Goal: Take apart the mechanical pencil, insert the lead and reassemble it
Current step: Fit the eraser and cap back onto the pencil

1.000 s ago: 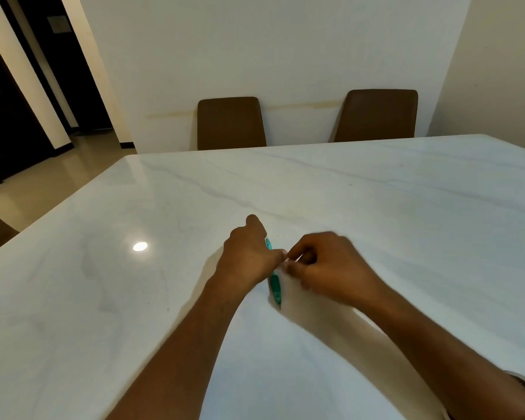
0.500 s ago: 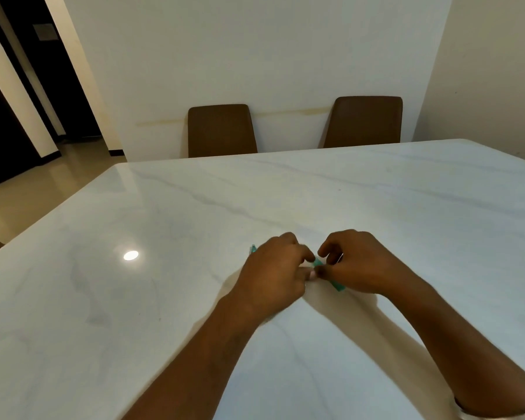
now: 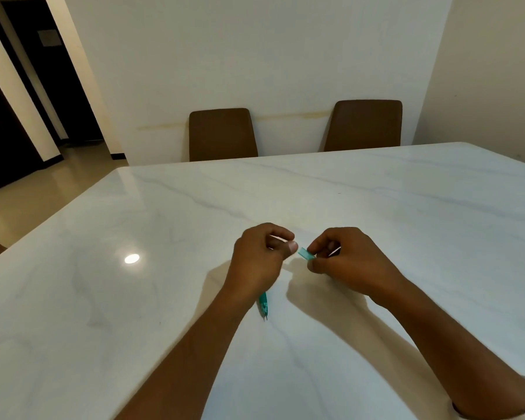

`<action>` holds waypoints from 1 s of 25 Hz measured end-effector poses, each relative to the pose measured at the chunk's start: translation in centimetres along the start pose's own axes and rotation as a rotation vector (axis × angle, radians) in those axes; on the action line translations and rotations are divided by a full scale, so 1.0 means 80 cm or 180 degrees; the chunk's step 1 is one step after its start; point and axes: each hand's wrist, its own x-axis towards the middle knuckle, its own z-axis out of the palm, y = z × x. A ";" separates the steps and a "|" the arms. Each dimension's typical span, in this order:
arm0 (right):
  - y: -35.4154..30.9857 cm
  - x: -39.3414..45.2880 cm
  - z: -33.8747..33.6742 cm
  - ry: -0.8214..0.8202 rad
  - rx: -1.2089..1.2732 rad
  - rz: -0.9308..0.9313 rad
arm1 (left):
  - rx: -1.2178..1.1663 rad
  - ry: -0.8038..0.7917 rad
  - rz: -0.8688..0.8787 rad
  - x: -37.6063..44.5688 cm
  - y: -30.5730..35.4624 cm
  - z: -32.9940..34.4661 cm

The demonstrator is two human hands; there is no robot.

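My left hand is closed around the teal mechanical pencil. Only the pencil's lower end and dark tip show below the hand, pointing toward me just above the white marble table. My right hand pinches a small teal piece, apparently the pencil's cap, between thumb and forefinger. The piece sticks out to the left, a short gap from my left thumb. The pencil's upper end is hidden inside my left fist.
Two brown chairs stand at the table's far edge against a pale wall. A lamp's reflection shines on the tabletop to the left. A dark doorway opens at the far left.
My hands were pressed together on the pencil; now they have drawn a little apart. The small teal piece sits in my right fingers, and the pencil's tip has swung down toward me.
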 end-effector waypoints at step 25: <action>0.003 0.003 0.008 0.0070 0.1178 -0.0059 | -0.0978 -0.0157 -0.0501 0.005 -0.007 -0.005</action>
